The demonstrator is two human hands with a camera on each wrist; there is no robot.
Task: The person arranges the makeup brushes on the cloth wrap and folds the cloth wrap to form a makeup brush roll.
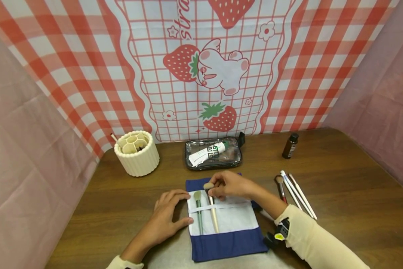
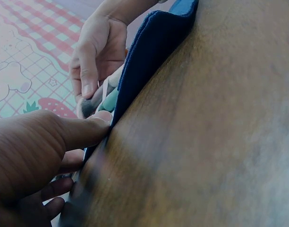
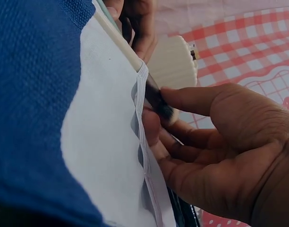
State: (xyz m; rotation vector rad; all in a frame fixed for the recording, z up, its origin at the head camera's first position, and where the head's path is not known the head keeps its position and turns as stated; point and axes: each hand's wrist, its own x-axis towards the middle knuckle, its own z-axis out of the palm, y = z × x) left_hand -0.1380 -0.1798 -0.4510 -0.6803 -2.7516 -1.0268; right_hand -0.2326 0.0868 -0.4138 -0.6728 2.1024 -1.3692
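Observation:
A blue and white fabric brush roll [image 1: 229,246] lies unfolded on the table, with a white elastic band [image 1: 228,206] across it. My right hand [image 1: 231,184] pinches a makeup brush [image 1: 214,218] with a pale gold handle just below its bristles; the brush runs under the band. In the right wrist view, thumb and fingertips meet at the brush's dark upper part [image 3: 158,99]. A green brush [image 1: 199,218] lies to its left, also under the band. My left hand [image 1: 168,212] rests at the roll's left edge, fingers spread, thumb and index fingertip touching the fabric.
Several loose brushes [image 1: 297,194] lie right of the roll, partly behind my right forearm. Behind it sits a clear zip pouch [image 1: 233,158] holding a white tube [image 1: 201,155]. A cream ribbed holder [image 1: 139,162] stands back left, a small dark bottle [image 1: 290,146] back right.

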